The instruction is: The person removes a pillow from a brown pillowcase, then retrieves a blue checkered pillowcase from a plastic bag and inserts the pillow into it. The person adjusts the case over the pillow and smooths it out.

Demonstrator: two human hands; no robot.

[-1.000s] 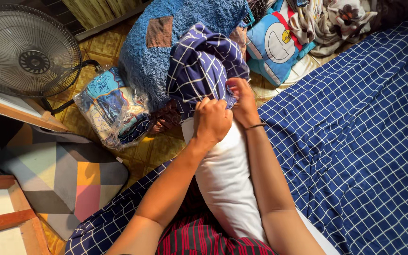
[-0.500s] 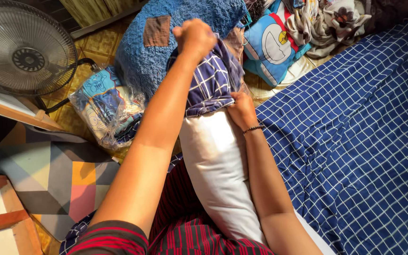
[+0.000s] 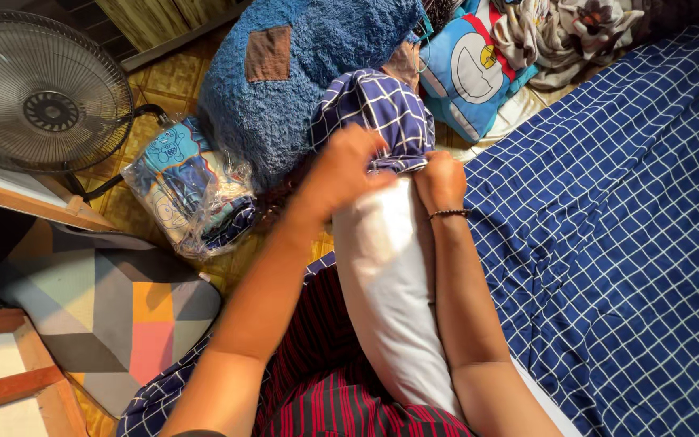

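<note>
Gripping the bunched hem of the checked pillowcase [image 3: 378, 113], both hands clench at the top of one long white pillow [image 3: 390, 299], the left hand [image 3: 341, 174] on its near side and the right hand [image 3: 441, 182] opposite, so the cloth sits capped over the end just beyond the knuckles. Left of the fingers lie one plastic-wrapped bundle [image 3: 192, 190] and one fan [image 3: 42, 93].
</note>
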